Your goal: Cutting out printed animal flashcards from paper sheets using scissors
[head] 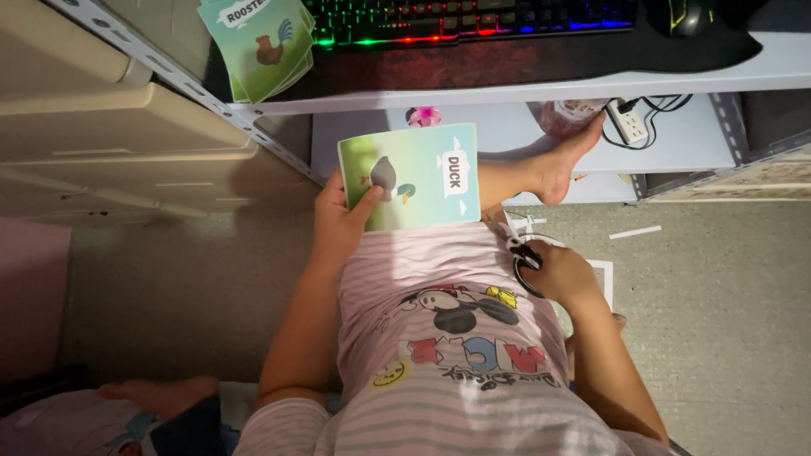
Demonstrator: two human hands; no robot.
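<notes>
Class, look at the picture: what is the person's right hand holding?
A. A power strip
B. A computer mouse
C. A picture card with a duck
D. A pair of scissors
D. The right hand is closed around the black handles of the scissors, while the duck card is in the left hand.

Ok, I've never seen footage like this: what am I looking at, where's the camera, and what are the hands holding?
There is one picture, from a camera worn on a person's head, looking straight down at their lap, striped shirt and hands. There is no machine. The left hand holds up a green picture card showing a duck. The right hand grips black-handled scissors beside the lap. Above is a desk edge with a stack of similar cards, a lit keyboard and a mouse. White paper strips lie on the floor.
</notes>
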